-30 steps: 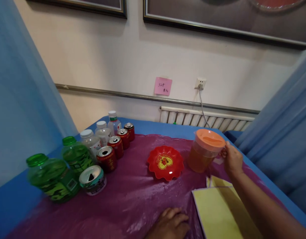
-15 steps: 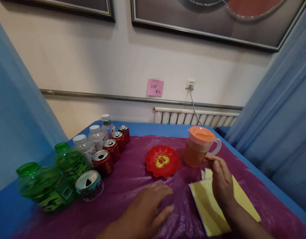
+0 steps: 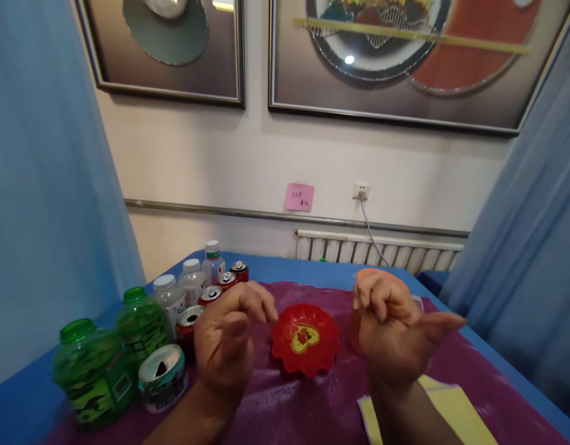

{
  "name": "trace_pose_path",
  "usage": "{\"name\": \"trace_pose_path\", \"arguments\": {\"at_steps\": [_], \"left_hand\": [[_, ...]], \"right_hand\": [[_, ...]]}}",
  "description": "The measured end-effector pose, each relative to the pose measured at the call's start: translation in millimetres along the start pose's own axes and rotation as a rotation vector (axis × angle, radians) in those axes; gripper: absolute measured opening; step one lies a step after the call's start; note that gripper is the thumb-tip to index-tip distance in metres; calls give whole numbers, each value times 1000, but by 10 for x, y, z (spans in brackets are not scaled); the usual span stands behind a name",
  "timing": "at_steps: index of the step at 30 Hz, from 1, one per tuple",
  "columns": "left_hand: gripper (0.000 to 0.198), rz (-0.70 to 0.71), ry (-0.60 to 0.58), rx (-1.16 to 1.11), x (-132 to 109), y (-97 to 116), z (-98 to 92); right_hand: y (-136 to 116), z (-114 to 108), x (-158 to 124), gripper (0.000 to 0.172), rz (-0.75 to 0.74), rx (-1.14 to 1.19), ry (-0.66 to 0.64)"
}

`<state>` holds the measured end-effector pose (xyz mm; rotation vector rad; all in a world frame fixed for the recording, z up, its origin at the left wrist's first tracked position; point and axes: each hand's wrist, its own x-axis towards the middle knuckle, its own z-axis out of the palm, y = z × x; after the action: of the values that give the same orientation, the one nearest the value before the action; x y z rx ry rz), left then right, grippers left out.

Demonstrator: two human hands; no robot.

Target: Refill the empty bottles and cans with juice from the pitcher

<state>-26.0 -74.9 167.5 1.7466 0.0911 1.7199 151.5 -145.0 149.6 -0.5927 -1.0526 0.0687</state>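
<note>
- Centrally, in the head view, the red dish (image 3: pixel 324 353) lies flat on the worktop (image 3: pixel 276 266); its scalloped shape is round, with no long axis. Clock directions run from it, with 12 toward the wall.
- Upright at about 2 o'clock is the jug (image 3: pixel 354 329), its long axis vertical and its handle (image 3: pixel 418 301) toward 3. The orange lid (image 3: pixel 387 273) is on top; most of the body is hidden by the right hand (image 3: pixel 392 340).
- That hand, raised in front of the jug, has its fingers curled and the thumb spread wide toward 3, holding nothing visible; contact with the jug cannot be told.
- At 9 o'clock is the left hand (image 3: pixel 227 340), also raised, fingers bent toward 3; whether they meet the thumb is unclear, and no object shows in them.
- Near it, toward 10, red cans (image 3: pixel 185 337) stand upright in a row slanting from 7 to 1.
- Past them, bottles (image 3: pixel 141 321) stand in a similar row, caps up.
- Toward 4, yellow sheets (image 3: pixel 457 405) lie flat, partly behind the right forearm.
</note>
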Motion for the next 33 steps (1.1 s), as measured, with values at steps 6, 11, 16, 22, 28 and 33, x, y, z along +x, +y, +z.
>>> {"name": "trace_pose_path", "arguments": {"at_steps": [6,11,16,22,28,33], "left_hand": [[78,-355,114,-94,76,-543,53],[82,-885,176,-136,198,-1195,47],[82,-857,170,-159,158,-1296,28],[83,-863,157,-132,127,-1231,73],[82,-876,137,-129,101,-1258,102],[82,-890,129,-113,69,-1273,109]], "right_hand": [[495,-204,-86,76,267,-13,30],[965,-273,58,80,614,-77,86],[1124,-291,51,80,653,-102,84],[1135,-290,21,80,671,-106,64],[1144,-247,28,80,683,-79,48],[1141,-231,25,80,684,-79,45]]}}
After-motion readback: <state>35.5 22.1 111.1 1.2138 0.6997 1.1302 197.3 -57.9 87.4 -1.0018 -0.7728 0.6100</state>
